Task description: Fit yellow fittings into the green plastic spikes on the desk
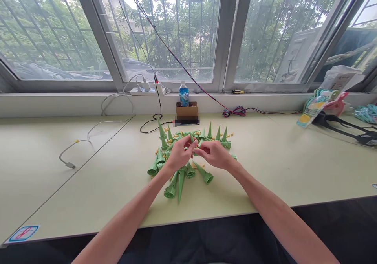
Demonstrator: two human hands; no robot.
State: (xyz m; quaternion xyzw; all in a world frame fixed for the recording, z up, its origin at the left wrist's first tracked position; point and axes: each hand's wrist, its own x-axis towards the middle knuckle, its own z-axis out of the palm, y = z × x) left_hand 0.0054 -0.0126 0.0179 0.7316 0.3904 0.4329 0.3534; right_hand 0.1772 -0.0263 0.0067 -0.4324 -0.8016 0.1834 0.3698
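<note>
Table (294, 169) below windows (265, 32), green spikes (180, 185) on top; left fingers (191, 147) round one spike (191, 138), right fingers' (201, 151) grip unclear

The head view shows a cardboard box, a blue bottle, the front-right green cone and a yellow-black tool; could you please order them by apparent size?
Largest: cardboard box
Next: blue bottle and front-right green cone, too alike to rank, the latter being nearer
Smallest: yellow-black tool

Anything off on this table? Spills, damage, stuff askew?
No spill or damage visible. Green cones look untidy: jumbled, some upright, some on their sides, with yellow pieces strewn among them. The white cable's plug lies loose at picture left, connected to nothing.
</note>
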